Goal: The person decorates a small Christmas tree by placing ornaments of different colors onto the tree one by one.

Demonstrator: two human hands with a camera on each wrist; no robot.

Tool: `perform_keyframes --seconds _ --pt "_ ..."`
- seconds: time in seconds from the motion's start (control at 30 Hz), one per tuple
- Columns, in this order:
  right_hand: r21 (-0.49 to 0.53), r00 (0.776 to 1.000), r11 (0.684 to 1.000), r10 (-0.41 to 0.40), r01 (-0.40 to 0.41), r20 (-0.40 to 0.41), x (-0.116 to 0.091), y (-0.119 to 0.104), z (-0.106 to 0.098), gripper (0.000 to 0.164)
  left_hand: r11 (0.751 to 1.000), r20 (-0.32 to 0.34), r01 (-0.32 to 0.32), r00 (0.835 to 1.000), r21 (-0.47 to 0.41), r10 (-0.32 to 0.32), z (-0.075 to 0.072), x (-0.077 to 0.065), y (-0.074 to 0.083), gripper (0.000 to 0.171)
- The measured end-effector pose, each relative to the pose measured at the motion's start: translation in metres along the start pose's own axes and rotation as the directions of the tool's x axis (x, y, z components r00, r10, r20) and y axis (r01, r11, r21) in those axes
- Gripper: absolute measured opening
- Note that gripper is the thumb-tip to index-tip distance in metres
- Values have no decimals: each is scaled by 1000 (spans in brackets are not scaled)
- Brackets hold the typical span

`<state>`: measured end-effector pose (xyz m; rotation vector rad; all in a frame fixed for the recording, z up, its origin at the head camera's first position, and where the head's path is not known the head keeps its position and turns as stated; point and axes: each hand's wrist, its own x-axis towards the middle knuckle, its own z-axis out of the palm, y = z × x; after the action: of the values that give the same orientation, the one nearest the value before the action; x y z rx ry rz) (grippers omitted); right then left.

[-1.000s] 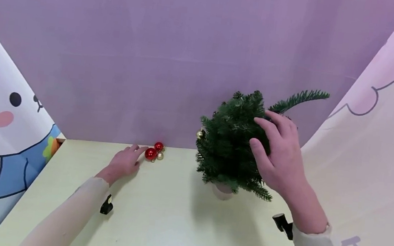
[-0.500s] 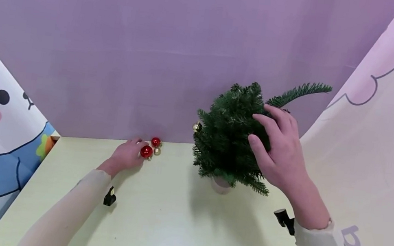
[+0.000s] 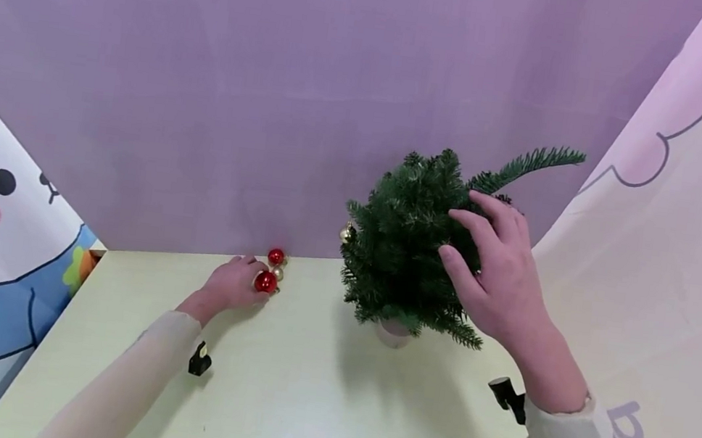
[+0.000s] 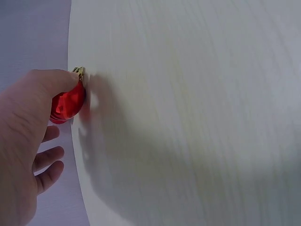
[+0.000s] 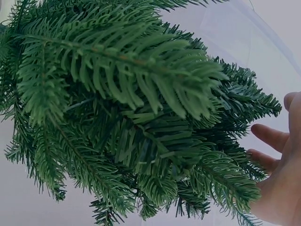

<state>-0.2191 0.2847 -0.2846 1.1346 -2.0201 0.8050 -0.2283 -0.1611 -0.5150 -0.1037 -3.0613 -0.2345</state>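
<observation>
At the table's back edge my left hand (image 3: 234, 283) pinches a shiny red Christmas bauble (image 3: 266, 282). In the left wrist view, the thumb lies by the gold cap of that red bauble (image 4: 70, 101), and the other fingers are partly hidden. Just behind it are a second red bauble (image 3: 276, 256) and a small gold bauble (image 3: 278, 273). My right hand (image 3: 503, 285) is at the right side of a small artificial Christmas tree (image 3: 409, 248), its fingers spread and slightly bent. The right wrist view shows fingertips beside the green branches (image 5: 141, 94); firm contact cannot be made out.
The tree stands in a pale pot (image 3: 392, 334) on the light table (image 3: 296, 395). A gold bauble (image 3: 346, 232) hangs on its left side, and one long branch (image 3: 532, 163) sticks out to the right. A purple curtain (image 3: 242, 89) rises behind the table.
My left hand has reached right to the front red bauble and pinched it. That bauble has shifted slightly toward me, away from the other red one. The right hand stays beside the tree.
</observation>
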Motion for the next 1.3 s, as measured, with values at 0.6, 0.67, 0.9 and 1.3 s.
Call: perform_keyframes --seconds 0.6,0.67,0.9,1.3 --pt "-70 991 992 -114 109 -71 4 -4 15 43 951 -134 45 987 -307 -90 -1 -35 11 55" --pt "-84 990 990 -118 112 -72 3 -3 17 44 940 -151 33 985 -341 -89 -2 -41 16 54" --pt "-126 987 984 -135 124 -82 1 0 22 45 906 -207 -2 974 -422 -94 -12 -58 31 51" --pt "-137 980 983 -139 120 -141 2 -1 27 46 868 -238 -19 964 -496 -115 -23 -81 50 51"
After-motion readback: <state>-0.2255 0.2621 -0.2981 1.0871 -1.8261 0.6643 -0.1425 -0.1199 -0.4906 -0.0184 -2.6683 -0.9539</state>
